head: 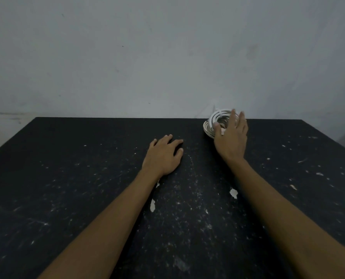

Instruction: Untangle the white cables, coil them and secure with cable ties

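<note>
Resting flat with fingers spread on the black table (67, 178), left hand (163, 156); right hand (233, 137) wide against coiled white cables (213, 121).

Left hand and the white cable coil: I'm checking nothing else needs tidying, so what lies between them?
Only bare black tabletop with pale specks, in the head view. The left hand rests flat; the right hand is at the white cable coil.

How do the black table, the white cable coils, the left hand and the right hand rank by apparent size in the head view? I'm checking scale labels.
1. black table
2. and 3. right hand and left hand: look alike, unranked
4. white cable coils, partly hidden by the right hand
</note>
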